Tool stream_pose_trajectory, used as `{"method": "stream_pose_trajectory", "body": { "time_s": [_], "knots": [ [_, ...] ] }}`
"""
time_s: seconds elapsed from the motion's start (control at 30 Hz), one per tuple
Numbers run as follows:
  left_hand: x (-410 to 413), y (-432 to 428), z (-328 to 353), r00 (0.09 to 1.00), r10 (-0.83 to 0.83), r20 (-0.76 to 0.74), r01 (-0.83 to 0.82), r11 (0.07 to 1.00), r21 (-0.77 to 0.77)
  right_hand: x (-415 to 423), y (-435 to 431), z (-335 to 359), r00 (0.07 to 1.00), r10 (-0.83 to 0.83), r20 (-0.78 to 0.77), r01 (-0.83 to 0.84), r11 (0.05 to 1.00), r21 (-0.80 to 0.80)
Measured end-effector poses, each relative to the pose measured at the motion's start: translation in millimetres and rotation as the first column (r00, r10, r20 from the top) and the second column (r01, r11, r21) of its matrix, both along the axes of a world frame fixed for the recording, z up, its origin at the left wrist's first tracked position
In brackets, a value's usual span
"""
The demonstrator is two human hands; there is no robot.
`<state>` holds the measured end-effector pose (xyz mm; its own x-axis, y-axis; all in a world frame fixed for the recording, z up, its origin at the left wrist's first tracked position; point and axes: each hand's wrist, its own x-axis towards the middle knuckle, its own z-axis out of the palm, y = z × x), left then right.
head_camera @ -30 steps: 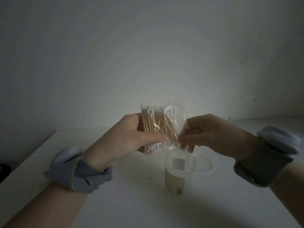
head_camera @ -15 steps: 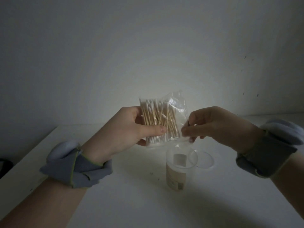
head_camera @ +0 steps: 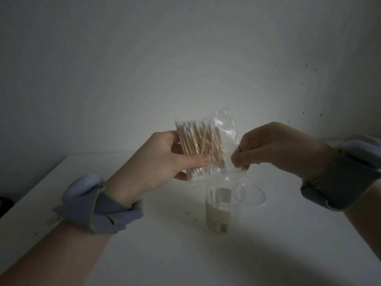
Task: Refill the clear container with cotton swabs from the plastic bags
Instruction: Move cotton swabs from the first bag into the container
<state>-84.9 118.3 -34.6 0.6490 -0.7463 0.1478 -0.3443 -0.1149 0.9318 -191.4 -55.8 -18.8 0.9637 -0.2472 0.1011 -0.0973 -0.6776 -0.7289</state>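
- Hands sit slightly farther apart than before, stretching the plastic bag [head_camera: 225,131].
- Left hand [head_camera: 165,159] fingers [head_camera: 198,161] clamp its cotton swabs [head_camera: 199,143]; right hand [head_camera: 274,149] fingers [head_camera: 240,157] pinch its empty edge.
- It hangs just above the clear container [head_camera: 222,209] on the bench [head_camera: 165,254]; contents too dim to make out.

**White table with a container and a lid**

A white table [head_camera: 185,254] fills the lower half of the frame. Near the lower centre a clear container [head_camera: 220,215] with a pale label stands upright on it. A round clear lid [head_camera: 253,195] lies flat just beside it, on its upper right. Some small dark specks [head_camera: 187,213] lie left of the container.
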Motion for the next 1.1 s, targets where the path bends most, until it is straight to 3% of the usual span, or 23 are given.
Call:
{"method": "stream_pose_trajectory", "body": {
  "time_s": [0.47,0.83,1.1],
  "knots": [
    [-7.8,-2.4,-3.0,0.996,-0.074,-0.050,0.076,0.997,0.034,-1.4,8.6,-0.2,0.998,0.057,-0.029,-0.058,0.997,-0.059],
    [-0.4,0.2,-1.1,1.000,-0.014,-0.007,0.014,0.999,0.029,-1.2,2.1,1.0,0.999,0.008,-0.044,-0.011,0.997,-0.075],
    [-3.8,-3.2,-5.7,0.994,-0.053,-0.093,0.054,0.999,0.009,1.5,3.9,-3.2,1.000,0.016,-0.025,-0.017,0.998,-0.056]
  ]
}}
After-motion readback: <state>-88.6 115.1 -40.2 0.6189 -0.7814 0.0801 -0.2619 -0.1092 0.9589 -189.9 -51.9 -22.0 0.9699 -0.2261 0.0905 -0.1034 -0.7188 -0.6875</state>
